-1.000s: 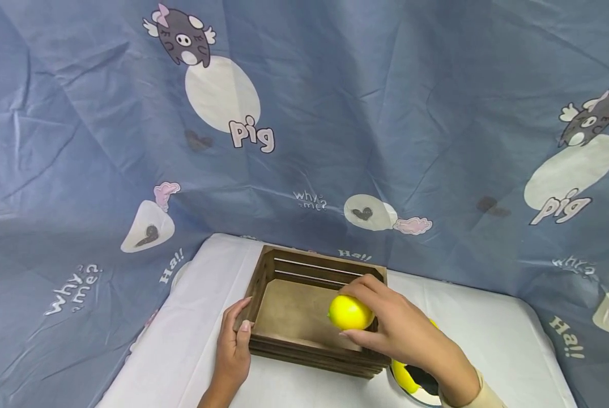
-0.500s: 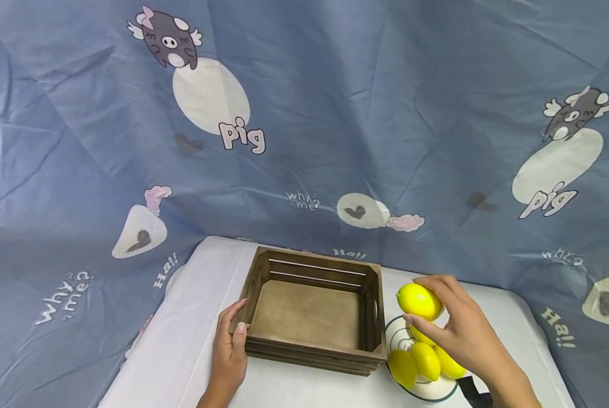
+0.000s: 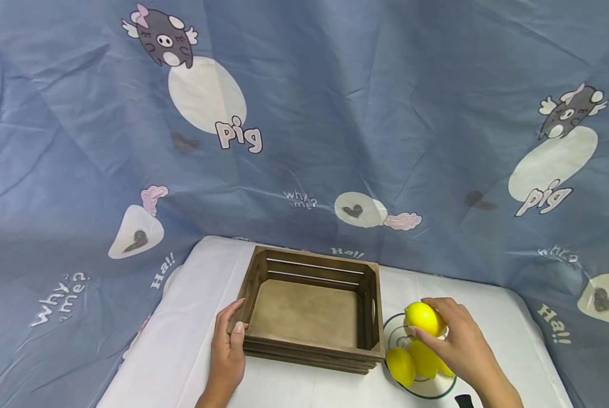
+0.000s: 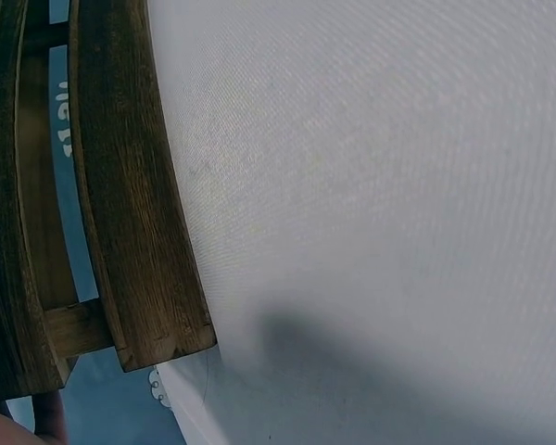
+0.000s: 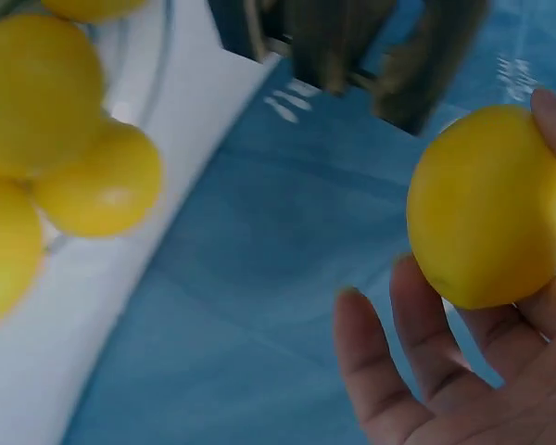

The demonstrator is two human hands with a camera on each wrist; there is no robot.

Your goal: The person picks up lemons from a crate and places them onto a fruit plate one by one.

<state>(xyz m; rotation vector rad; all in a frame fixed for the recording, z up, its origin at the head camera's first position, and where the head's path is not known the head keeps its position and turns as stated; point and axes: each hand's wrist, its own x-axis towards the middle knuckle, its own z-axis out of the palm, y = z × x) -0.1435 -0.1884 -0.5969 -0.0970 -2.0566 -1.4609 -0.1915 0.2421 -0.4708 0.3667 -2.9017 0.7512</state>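
Note:
At the left end of a brown slatted wooden crate [image 3: 304,314], my left hand [image 3: 228,354] grips the side, fingers on the rim and thumb at the near corner. The left wrist view catches the crate's slats [image 4: 130,185] and a bit of the fingers [image 4: 48,415]. My right hand [image 3: 462,345] holds a yellow lemon [image 3: 420,317] between thumb and fingers, above a white plate [image 3: 395,334] with green rings. Several more lemons [image 3: 401,366] lie on that plate. In the right wrist view the held lemon [image 5: 491,209] is clearly apart from them.
A white-covered table [image 3: 493,317] carries the crate and plate, with the plate close to the crate's right end. Blue printed cloth [image 3: 294,147] hangs behind and at the sides. A black strap [image 3: 464,400] shows below the right wrist.
My right hand has carried the lemon from over the crate rightward to above the plate, then lowered a little. The left hand keeps its grip on the crate.

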